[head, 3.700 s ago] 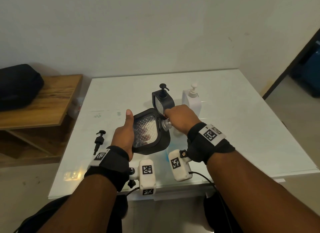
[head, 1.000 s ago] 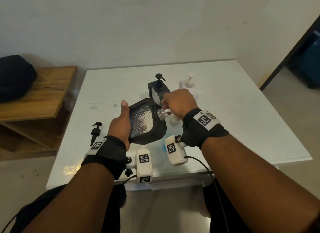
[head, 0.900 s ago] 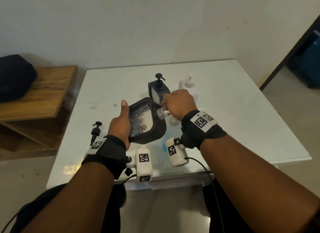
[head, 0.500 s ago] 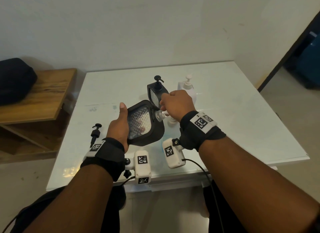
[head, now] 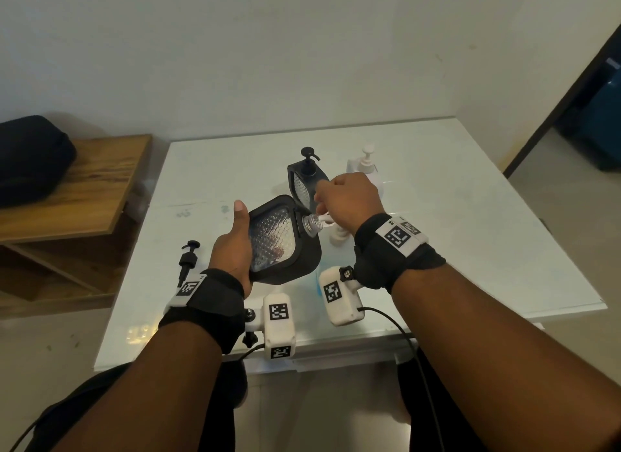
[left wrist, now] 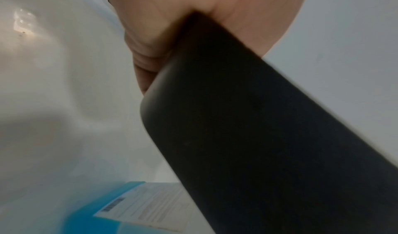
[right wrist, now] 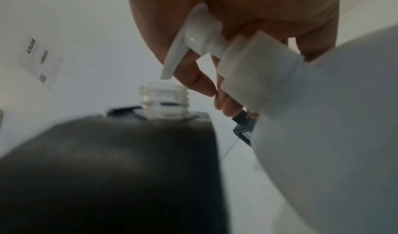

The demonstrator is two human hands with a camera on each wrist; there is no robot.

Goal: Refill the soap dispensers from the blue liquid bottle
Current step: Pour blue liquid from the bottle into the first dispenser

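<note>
My left hand [head: 235, 246] grips a black square soap dispenser [head: 284, 239] and holds it tilted, its pump off and its clear threaded neck [head: 311, 223] pointing right. My right hand [head: 346, 199] curls over the white pump head [right wrist: 193, 38] of the blue liquid bottle [left wrist: 120, 208]. The pump's nozzle ends just above the open neck [right wrist: 164, 99]. In the head view the bottle stands under my right wrist, and only a strip of blue [head: 317, 283] shows.
A second black dispenser [head: 304, 179] and a white dispenser [head: 364, 169], both with pumps on, stand behind my hands on the white table [head: 470, 216]. A loose black pump [head: 188, 256] lies at the left. A wooden shelf [head: 84, 196] holds a black bag [head: 30, 159].
My right hand has stayed on the white pump head at the dispenser's neck, shifting only slightly. My left hand keeps the dispenser tilted as before.
</note>
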